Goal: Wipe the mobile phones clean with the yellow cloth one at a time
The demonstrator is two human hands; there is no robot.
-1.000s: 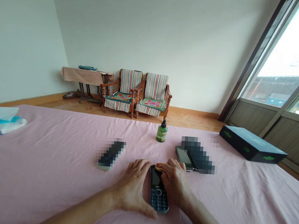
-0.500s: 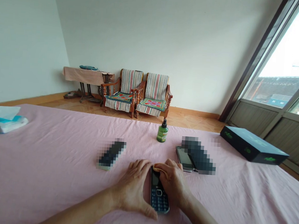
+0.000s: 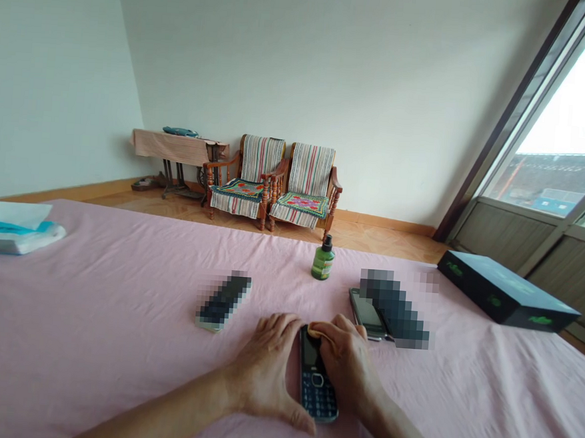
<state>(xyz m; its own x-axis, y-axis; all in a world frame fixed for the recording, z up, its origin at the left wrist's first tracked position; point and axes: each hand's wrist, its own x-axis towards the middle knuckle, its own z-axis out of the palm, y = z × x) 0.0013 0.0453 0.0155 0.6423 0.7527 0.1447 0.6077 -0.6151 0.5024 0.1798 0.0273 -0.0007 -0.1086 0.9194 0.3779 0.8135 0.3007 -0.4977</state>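
Note:
A dark keypad mobile phone (image 3: 317, 384) lies face up on the pink sheet, its screen partly covered by my right hand. My left hand (image 3: 267, 364) braces it, fingers at the top left corner and thumb against the bottom edge. Pinched in my right hand (image 3: 350, 356) is a small yellowish cloth (image 3: 313, 330), pressed on the phone's top end. Most of the cloth is hidden under the fingers. To the left lies another phone-like thing (image 3: 224, 301), pixelated. Beyond my right hand are a dark touchscreen phone (image 3: 367, 312) and a pixelated black object (image 3: 399, 313) beside it.
A green spray bottle (image 3: 322, 261) stands upright past the hands. At the right is a black box (image 3: 508, 291) with green marks; at the left, a tissue pack (image 3: 16, 230). Two wooden chairs (image 3: 303, 173) and a cloth-covered table (image 3: 172, 147) stand along the far wall.
The whole view has shifted slightly, so things appear a little further right. Both hands keep nearly the same places on the phone, and the cloth stays at its top end.

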